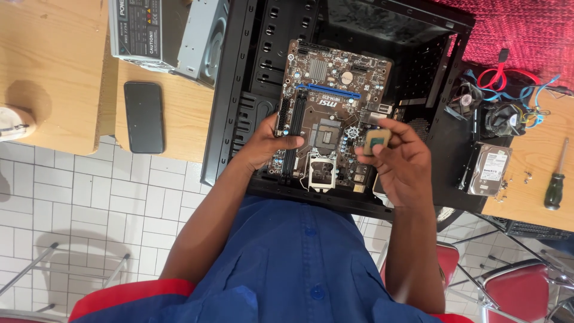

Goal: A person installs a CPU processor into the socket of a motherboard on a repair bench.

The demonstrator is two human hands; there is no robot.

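Brown circuit board first: the motherboard (326,113) already lies inside the open black computer case (239,119), and its processor socket (322,173) sits bare with the metal frame flipped up. So we judge the board placed and the chip not yet seated.

Our right hand (397,164) hovers just beside the socket, its fingers (382,149) pinched closed on a small square processor (377,141), held edge-on above the board's right side. Our left hand (269,143) rests on the board's left edge by the memory slots, thumb laid across them, fingers curled loosely, steadying and gripping nothing that we can see.

Around us on the wooden counter (54,66): a dark phone (143,116), a grey power supply (140,30), a hard drive (490,170), a cooler fan (505,119) and a green-handled screwdriver (556,182).
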